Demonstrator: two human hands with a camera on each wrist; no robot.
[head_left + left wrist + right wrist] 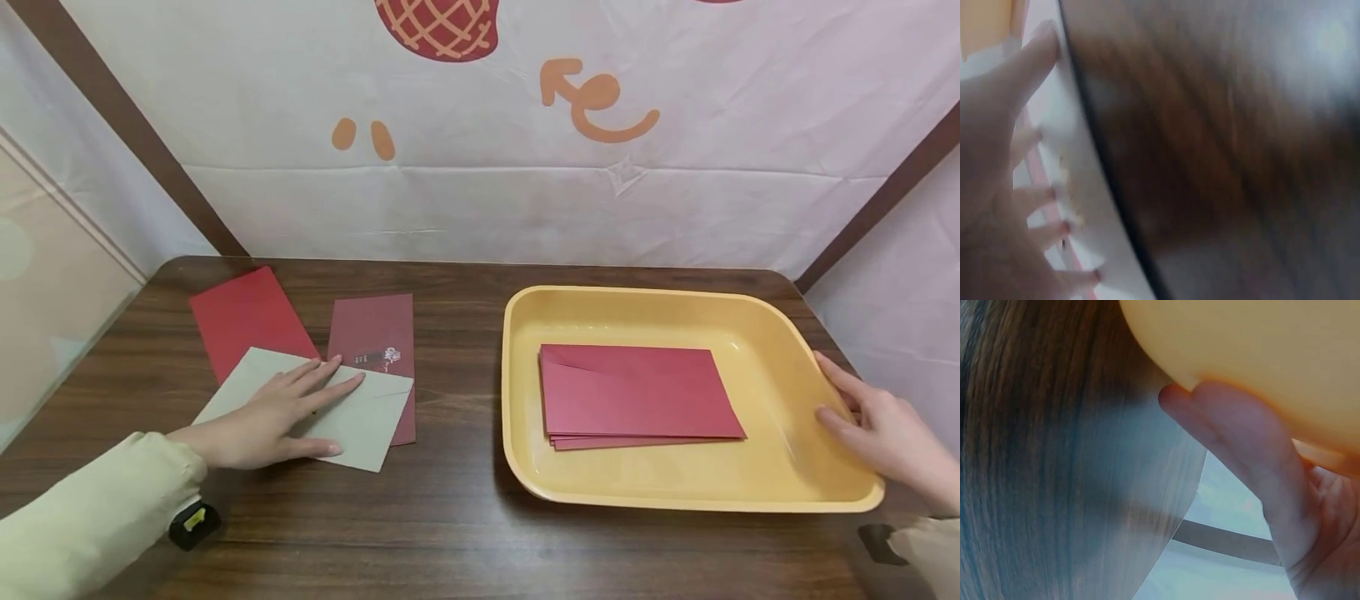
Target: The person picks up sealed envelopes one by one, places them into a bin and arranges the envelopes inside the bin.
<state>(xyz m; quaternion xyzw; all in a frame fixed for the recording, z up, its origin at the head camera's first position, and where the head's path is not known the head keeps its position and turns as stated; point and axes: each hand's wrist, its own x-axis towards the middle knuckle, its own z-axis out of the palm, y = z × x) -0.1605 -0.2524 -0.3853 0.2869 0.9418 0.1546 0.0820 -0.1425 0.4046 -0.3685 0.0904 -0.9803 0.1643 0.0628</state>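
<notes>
My left hand point(281, 412) lies with spread, nearly straight fingers on a pale grey-green envelope point(378, 425). That envelope overlaps a bright red envelope point(251, 321) behind it and a dull red one point(372, 325) with a small white print. In the left wrist view, fingertips point(1046, 194) touch the pale paper. On the other side, my right hand point(888, 429) grips the right rim of a yellow tray point(757, 483), thumb over the inner wall and fingers on the outside. Inside the tray lies a small stack of red envelopes point(641, 392), edges slightly fanned.
Everything is on a dark wood-grain table point(450, 542). Its far edge meets a white printed cloth point(510, 208), and similar cloth hangs at both sides. Bare tabletop runs between the envelopes and the tray.
</notes>
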